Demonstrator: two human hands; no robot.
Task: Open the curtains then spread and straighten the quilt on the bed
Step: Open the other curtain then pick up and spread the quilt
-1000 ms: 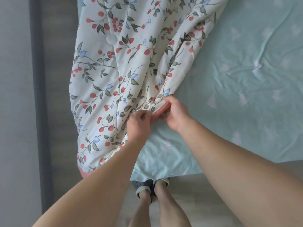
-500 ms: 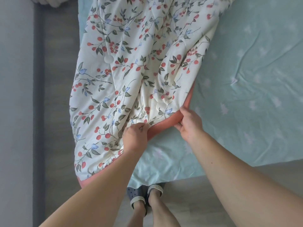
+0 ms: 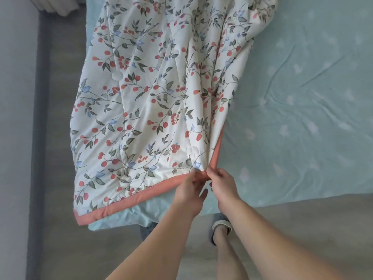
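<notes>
A white quilt (image 3: pixel 153 102) with red berries, green leaves and a salmon border lies bunched lengthwise along the left part of the bed. Its near corner points toward me. My left hand (image 3: pixel 189 190) pinches the salmon border at that corner. Right beside it, my right hand (image 3: pixel 223 184) grips the same corner where the side edge begins. The pale green bedsheet (image 3: pixel 298 122) is bare and creased to the right of the quilt. A bit of pale curtain (image 3: pixel 60 7) hangs at the top left.
Grey wood-look floor (image 3: pixel 60 138) runs along the bed's left side, bounded by a dark skirting strip (image 3: pixel 38 138) and a light wall. My feet in slippers (image 3: pixel 221 225) stand at the bed's near edge.
The quilt's near edge has unfolded and flattened, baring the long salmon border. Both hands slid right along it and came together at the corner, nearer the bed's foot edge.
</notes>
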